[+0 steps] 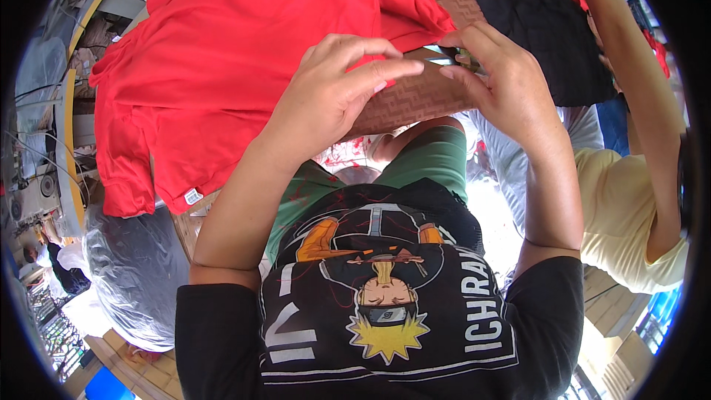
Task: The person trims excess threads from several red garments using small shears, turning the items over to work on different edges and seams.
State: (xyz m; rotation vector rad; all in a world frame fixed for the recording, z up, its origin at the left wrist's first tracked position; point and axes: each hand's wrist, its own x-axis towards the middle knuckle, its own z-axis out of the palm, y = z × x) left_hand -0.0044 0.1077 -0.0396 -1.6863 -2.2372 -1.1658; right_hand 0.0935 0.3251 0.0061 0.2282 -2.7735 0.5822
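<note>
A large red garment (244, 37) is spread over the patterned brown tabletop (407, 100), its lower part hanging over the near edge at the left. My left hand (326, 85) is raised over the garment's right side. Its fingers are stretched and apart, and I see nothing held in them. My right hand (507, 78) is curled at the garment's right corner, fingertips by the red cloth. A small metal tool (463, 58), which looks like thread snips, shows between its thumb and fingers; most of it is hidden by the hand.
Folded black cloth (541, 37) lies to the right, with more red cloth behind it. A co-worker's arm (629, 44) reaches in there, above a pale yellow shirt (629, 207). At the left are a clear plastic bag (137, 274), cables and a yellow-edged table (72, 141).
</note>
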